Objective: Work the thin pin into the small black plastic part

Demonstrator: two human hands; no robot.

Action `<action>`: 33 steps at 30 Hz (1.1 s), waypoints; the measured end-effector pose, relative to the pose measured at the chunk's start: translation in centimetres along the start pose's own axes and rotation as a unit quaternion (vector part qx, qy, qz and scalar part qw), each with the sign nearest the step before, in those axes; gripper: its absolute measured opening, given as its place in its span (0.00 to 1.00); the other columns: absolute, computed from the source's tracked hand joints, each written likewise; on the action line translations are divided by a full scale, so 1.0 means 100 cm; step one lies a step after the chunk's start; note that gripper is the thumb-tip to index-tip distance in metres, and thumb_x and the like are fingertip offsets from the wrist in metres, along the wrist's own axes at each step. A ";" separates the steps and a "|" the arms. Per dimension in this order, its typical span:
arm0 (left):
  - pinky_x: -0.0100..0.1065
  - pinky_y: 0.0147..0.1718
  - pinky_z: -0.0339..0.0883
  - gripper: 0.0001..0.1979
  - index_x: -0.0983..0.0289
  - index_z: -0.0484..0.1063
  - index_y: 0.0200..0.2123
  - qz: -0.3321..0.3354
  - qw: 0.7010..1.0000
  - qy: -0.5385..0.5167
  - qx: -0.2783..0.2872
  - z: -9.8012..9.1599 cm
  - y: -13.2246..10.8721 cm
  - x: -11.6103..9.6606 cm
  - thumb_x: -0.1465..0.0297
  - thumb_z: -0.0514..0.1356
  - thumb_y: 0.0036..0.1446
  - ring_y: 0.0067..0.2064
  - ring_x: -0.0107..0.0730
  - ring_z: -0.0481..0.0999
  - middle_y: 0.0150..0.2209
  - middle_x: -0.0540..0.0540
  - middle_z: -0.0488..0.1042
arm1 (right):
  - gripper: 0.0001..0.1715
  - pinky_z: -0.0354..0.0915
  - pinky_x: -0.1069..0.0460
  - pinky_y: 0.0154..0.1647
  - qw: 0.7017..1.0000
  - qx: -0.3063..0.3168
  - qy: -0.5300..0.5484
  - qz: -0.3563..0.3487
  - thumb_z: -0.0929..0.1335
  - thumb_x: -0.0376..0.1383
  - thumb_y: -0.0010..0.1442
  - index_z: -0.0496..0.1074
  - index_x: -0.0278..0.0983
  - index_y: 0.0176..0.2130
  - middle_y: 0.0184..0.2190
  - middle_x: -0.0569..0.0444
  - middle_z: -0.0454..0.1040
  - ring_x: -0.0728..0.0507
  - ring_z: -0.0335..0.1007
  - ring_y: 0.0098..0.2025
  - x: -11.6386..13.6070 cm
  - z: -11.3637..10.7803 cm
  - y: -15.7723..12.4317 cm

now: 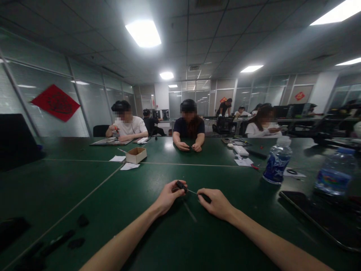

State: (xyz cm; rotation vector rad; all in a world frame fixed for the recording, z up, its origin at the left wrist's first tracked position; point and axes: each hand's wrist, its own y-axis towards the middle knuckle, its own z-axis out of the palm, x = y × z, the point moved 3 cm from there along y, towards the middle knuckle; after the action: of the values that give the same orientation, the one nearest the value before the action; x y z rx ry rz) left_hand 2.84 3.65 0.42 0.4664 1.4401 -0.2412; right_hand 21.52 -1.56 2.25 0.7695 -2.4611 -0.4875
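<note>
Near the middle of the green table [158, 241], my left hand [171, 194] is closed around a small black part [181, 185]. To its right, my right hand [213, 201] grips the dark handle of a screwdriver-like tool [205, 197]. The tool's thin metal shaft points left and reaches the black part; the exact contact point is too small to make out. Both hands are held just above the tabletop, a short gap between them.
Dark pieces [59, 242] lie at the lower left. Farther off are a small open box [136, 155] and papers. A phone [318, 218] and two bottles, one blue-labelled [278, 161], stand or lie right. People sit across the table.
</note>
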 end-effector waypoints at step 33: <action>0.35 0.44 0.63 0.17 0.65 0.71 0.42 0.012 1.000 0.024 0.004 0.003 0.000 -0.005 0.66 0.63 0.49 0.43 0.36 0.70 0.40 0.57 0.73 | 0.14 0.64 0.55 0.30 0.999 -0.014 -0.034 -0.021 0.60 0.36 0.60 0.74 0.37 0.39 0.28 0.53 0.74 0.48 0.69 0.27 -0.003 0.004 -0.001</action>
State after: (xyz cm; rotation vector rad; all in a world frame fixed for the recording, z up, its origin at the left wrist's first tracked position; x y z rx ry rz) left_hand 3.02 3.47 0.95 0.4986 1.4791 -0.2176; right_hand 21.58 -1.38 1.80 0.8061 -2.4998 -0.5720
